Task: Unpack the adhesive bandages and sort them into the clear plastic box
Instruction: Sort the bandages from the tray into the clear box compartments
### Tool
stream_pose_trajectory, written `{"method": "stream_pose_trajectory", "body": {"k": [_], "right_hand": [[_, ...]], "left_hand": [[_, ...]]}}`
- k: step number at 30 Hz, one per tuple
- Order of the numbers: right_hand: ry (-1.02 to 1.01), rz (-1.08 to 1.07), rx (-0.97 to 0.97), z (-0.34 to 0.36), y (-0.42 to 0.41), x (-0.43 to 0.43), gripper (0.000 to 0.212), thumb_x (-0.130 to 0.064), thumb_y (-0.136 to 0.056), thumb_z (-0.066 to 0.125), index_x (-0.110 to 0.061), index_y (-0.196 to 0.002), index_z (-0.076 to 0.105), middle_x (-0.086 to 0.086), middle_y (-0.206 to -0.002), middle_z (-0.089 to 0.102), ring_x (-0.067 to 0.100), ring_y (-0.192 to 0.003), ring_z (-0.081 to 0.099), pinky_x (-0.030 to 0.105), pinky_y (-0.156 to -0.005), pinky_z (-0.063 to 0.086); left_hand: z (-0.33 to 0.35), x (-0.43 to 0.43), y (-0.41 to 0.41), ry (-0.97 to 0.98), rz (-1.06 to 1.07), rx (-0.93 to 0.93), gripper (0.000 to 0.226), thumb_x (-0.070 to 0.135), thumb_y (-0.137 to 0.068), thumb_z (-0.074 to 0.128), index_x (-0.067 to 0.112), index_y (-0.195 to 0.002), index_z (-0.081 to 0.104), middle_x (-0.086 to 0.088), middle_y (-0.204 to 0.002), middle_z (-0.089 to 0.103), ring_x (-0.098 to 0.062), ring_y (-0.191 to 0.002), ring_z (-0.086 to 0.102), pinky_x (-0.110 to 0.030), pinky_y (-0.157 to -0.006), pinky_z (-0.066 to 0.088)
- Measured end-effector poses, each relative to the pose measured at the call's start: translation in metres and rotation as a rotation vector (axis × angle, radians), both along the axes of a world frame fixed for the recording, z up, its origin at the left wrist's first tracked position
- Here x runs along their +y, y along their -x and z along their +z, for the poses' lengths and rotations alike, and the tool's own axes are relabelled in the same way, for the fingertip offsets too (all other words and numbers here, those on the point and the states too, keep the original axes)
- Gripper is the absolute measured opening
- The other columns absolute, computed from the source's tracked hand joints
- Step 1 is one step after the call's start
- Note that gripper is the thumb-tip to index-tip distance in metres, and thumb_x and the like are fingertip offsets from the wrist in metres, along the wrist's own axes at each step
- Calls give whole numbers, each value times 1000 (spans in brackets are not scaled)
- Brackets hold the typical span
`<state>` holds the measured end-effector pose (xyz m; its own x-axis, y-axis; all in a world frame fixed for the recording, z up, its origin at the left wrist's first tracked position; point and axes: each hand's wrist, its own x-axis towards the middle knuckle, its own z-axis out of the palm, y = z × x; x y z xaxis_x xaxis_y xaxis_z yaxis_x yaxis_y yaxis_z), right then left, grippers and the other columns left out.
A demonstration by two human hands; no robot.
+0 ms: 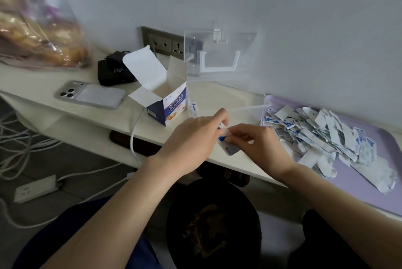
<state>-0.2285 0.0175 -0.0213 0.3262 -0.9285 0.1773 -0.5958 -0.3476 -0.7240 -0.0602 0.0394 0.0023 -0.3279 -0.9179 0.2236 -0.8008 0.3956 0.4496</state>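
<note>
One bandage (224, 135) is held just over the table's (152, 125) front edge, about mid-length, between both hands. The left hand (191, 138) pinches its left end with curled fingers. The right hand (256, 142) pinches the other end, thumb and forefinger closed on the wrapper. We judge this to be the peel step, flaps to be pulled apart. We expect it to be near weightless, thin and floppy, with paper that tears easily. It turns sticky once the liner is off, so we'd hold it by the wrapper tabs or the ends, not the adhesive. The box (248, 108) sits just behind the hands toward the back edge, lid (219, 51) up against the wall. We think a few strips (193, 109) stand at its left wall. The carton (167, 103) stands open just left of the box. Torn wrappers (322, 136) are piled on the tray (369, 181) at the right end. Such light pieces may cling to fingers, so we'd release low inside the box.
</note>
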Motion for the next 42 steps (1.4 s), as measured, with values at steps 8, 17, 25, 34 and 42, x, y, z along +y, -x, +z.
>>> {"method": "stream_pose_trajectory", "body": {"k": [8, 17, 25, 34, 42], "right_hand": [[27, -219, 141, 42, -39, -73, 16, -14, -83, 63, -3, -75, 70, 6, -56, 45, 7, -49, 31, 16, -45, 27], [-590, -317, 110, 32, -73, -126, 32, -5, -79, 71, 7, -107, 62, 19, -97, 68, 19, -64, 63, 21, -55, 56], [-649, -236, 308, 8, -107, -140, 32, 4, -74, 66, 5, -106, 61, 19, -103, 68, 25, -96, 68, 34, -89, 54], [-431, -166, 776, 10, -119, -132, 32, -15, -85, 58, -10, -60, 38, 1, -59, 38, 14, -51, 36, 18, -49, 29], [-440, -76, 871, 13, -114, -131, 31, -15, -93, 47, -8, -64, 38, 2, -63, 39, 13, -51, 35, 20, -46, 28]], "left_hand": [[2, -29, -42, 31, 287, 37, 28, 31, -93, 50, 25, -120, 48, 5, -114, 56, -19, -92, 55, -27, -72, 35], [-9, -45, -45, 25, 265, -77, 19, 31, -94, 50, 26, -110, 58, 9, -113, 58, -14, -99, 53, -22, -73, 29], [-18, -54, -45, 39, 315, -50, 22, 31, -95, 47, 23, -114, 54, 7, -112, 60, -15, -98, 56, -23, -71, 33], [-28, -59, -43, 71, 336, -67, 21, 26, -96, 43, 20, -111, 56, 4, -107, 62, -15, -97, 57, -22, -70, 36], [-30, -57, -39, 122, 337, -98, 27, 26, -92, 49, 22, -119, 53, 6, -114, 61, -15, -103, 57, -20, -72, 32]]}}
